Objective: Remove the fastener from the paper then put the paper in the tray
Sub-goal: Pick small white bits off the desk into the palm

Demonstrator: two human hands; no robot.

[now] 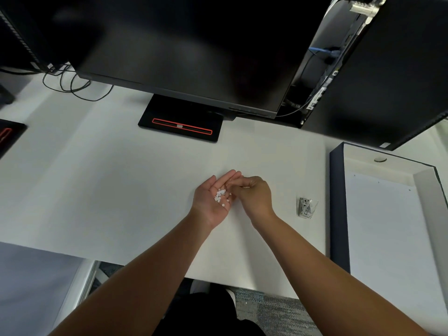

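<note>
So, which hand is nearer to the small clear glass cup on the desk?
Right. The right hand is just left of the glass cup, with bare desk between. The left hand, palm up holding white bits, lies farther left.

**Bench layout from my head camera**

I see my left hand [214, 200] palm-up over the middle of the bench [121, 190], paper bits [220, 196] lying in it. My right hand [254, 195] touches it from the right. Further right stands a small glass [307, 207], then the tray [337, 214] with paper [388, 238] in it. The monitor [184, 49] stands behind.
</note>
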